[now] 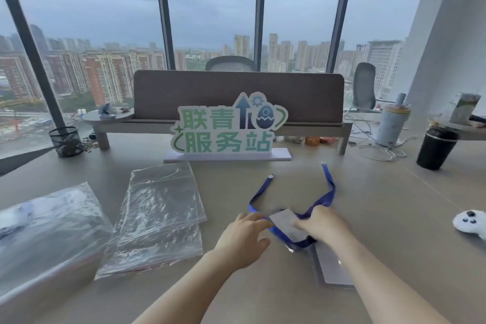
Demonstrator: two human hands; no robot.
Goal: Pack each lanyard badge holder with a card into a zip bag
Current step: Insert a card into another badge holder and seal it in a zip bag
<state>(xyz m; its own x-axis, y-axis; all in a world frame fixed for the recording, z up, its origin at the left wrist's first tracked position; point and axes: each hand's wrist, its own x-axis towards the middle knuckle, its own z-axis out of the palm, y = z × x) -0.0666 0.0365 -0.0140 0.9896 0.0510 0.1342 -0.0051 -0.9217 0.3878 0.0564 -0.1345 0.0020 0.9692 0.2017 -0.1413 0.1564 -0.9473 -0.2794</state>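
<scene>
Far left on the desk (368, 205), a large clear bag (47, 234) is lying with pale, blurred contents that cannot be made out. Just right of it, a stack of flat zip bags (163, 216) is resting, seemingly empty. The left hand (243, 239) is reaching forward from a bare forearm, palm down, fingers loosely curled and touching the left edge of a white card (285, 223); whether it is gripping cannot be told. The right hand (319, 223) is stretching in likewise, fingers closed over the card's right side, blurred. A blue lanyard (330, 192) is looping behind the card and trailing away across the desk. Below the right hand, a badge holder (331, 268) is lying flat.
</scene>
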